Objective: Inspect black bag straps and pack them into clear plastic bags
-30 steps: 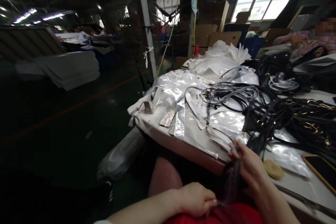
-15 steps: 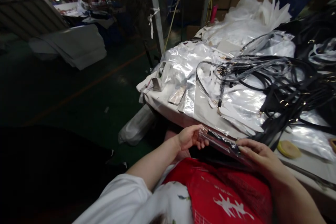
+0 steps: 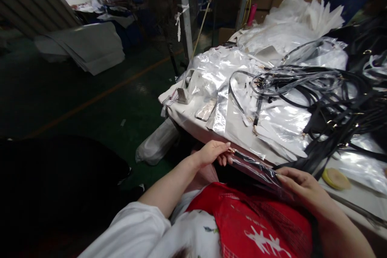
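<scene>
A black strap with a gold clasp at its left end stretches between my hands, just off the table's front edge. Clear plastic film covers much of the strap. My left hand is closed, with thumb and fingers pinching the strap by its clasp. Farther right, my right hand pinches the strap and the film between thumb and fingers. The strap's far end is hidden behind that hand.
The white table holds a tape dispenser, a phone, flat plastic sleeves and a yellow tape roll. Black straps lie tangled at right. A metal post rises behind the table.
My left hand has drawn slightly left, and the gold clasp now shows at its fingertips. My right hand still pinches the strap and film. The view has shifted a little.
</scene>
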A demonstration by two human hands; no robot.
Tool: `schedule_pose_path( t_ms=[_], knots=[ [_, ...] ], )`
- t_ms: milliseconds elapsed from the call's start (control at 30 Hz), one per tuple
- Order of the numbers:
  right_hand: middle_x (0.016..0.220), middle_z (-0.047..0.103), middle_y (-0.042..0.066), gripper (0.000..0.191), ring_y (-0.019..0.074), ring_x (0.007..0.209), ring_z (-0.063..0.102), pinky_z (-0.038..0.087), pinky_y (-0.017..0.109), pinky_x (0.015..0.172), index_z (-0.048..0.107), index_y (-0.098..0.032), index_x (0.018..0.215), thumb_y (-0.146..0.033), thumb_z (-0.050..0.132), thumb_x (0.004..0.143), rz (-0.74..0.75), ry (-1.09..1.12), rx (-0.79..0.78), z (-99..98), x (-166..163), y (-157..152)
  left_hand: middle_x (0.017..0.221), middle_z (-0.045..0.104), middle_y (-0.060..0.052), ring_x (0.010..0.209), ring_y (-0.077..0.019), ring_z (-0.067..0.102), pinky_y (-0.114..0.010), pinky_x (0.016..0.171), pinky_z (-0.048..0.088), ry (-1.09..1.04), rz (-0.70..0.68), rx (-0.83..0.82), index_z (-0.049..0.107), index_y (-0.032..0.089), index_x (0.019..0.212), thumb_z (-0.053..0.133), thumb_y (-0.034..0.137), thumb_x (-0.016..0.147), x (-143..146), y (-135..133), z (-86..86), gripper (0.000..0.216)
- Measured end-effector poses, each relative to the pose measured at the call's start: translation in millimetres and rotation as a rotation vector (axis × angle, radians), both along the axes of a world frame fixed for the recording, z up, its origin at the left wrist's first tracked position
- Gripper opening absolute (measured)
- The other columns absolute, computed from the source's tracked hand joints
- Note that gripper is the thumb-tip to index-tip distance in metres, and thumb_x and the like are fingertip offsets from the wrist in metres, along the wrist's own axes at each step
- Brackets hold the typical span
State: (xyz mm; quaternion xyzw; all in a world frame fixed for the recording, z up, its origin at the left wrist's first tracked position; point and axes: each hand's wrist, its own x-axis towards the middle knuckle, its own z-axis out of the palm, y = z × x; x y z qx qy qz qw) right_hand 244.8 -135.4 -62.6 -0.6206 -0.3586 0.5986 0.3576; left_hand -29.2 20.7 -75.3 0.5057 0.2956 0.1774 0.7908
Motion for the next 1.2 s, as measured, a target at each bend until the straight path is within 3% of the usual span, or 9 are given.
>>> schedule_pose_path(
  t_ms=[133,367,533,667,833,933,1033,1133,1200],
  knots=[
    [0.083,0.074,0.008,0.038,0.0209,0.069,0.066,0.054,0.029,0.063,0.072,-0.017,0.089,-0.051,0.078,0.072,0.047,-0.078,0.04,2.4,2.8,-0.7,0.069,0.071,-0.009,0.049,-0.0107,0.061,-0.02,0.048,0.044,-0.01,0.023,-0.029,0.069,0.007,0.085,0.066,0.068,0.075,-12.2,8.5,3.3,0.062],
    [0.08,0.074,0.007,0.034,0.0203,0.067,0.067,0.055,0.025,0.06,0.074,-0.016,0.089,-0.049,0.071,0.079,0.123,-0.255,0.167,13.3,-3.1,-0.6,0.076,0.074,-0.012,0.062,-0.0157,0.068,-0.024,0.06,0.051,-0.026,-0.114,-0.026,0.072,0.008,0.086,0.067,0.06,0.078,-31.1,21.9,11.4,0.052],
    [0.088,0.079,0.007,0.028,0.0236,0.076,0.074,0.059,0.024,0.067,0.078,-0.021,0.088,-0.045,0.066,0.083,0.235,-0.53,0.391,22.9,-2.9,1.9,0.092,0.075,-0.012,0.079,-0.0232,0.072,-0.032,0.073,0.054,-0.098,-0.494,-0.256,0.071,0.013,0.09,0.067,0.061,0.075,-28.9,21.1,6.0,0.051],
    [0.086,0.079,0.005,0.023,0.0213,0.072,0.075,0.06,0.024,0.067,0.078,-0.025,0.092,-0.042,0.064,0.086,0.267,-0.797,0.632,26.8,-5.2,-1.4,0.09,0.075,-0.014,0.071,-0.0272,0.072,-0.037,0.063,0.055,-0.008,-0.841,-0.468,0.071,0.013,0.1,0.045,0.079,0.078,-12.9,16.0,-10.3,0.074],
    [0.082,0.077,0.003,0.022,0.0176,0.066,0.072,0.054,0.024,0.059,0.074,-0.027,0.104,-0.033,0.058,0.091,0.284,-1.089,0.862,31.0,-3.7,-10.2,0.073,0.071,-0.012,0.053,-0.0239,0.065,-0.033,0.046,0.05,0.015,-1.001,-0.508,0.074,0.011,0.096,0.062,0.057,0.081,-2.6,1.9,-11.3,0.05],
    [0.085,0.077,0.004,0.022,0.0186,0.069,0.072,0.053,0.025,0.063,0.073,-0.025,0.105,-0.033,0.059,0.091,0.202,-1.127,0.869,29.5,4.7,-8.9,0.047,0.051,-0.002,0.036,-0.0139,0.046,-0.023,0.033,0.036,-0.069,-0.888,-0.541,0.073,0.012,0.084,0.066,0.041,0.083,-5.1,-7.2,-0.6,0.03],
    [0.083,0.076,0.004,0.023,0.0191,0.069,0.071,0.053,0.024,0.064,0.071,-0.024,0.101,-0.04,0.057,0.091,0.139,-1.031,0.68,20.5,2.4,-1.4,0.04,0.026,0.008,0.03,-0.0048,0.02,-0.014,0.03,0.02,-0.214,-0.58,-0.625,0.066,0.012,0.073,0.056,0.034,0.092,-5.7,-3.6,15.4,0.031],
    [0.073,0.071,0.002,0.031,0.0174,0.065,0.066,0.051,0.023,0.061,0.067,-0.021,0.089,-0.044,0.047,0.096,0.25,-0.769,0.465,6.7,-31.5,4.3,0.049,0.036,0.007,0.036,-0.0033,0.033,-0.011,0.039,0.034,-0.448,-0.055,-0.648,0.065,0.011,0.084,0.051,0.026,0.097,3.4,11.6,34.7,0.024],
    [0.072,0.066,0.002,0.035,0.016,0.065,0.061,0.049,0.023,0.063,0.062,-0.019,0.081,-0.043,0.042,0.098,0.308,-0.61,0.419,1.0,-66.7,3.8,0.064,0.053,0.002,0.054,-0.0047,0.055,-0.014,0.06,0.049,-0.526,0.297,-0.543,0.065,0.012,0.098,0.051,0.024,0.097,15.2,20.0,44.6,0.019]
  ],
)
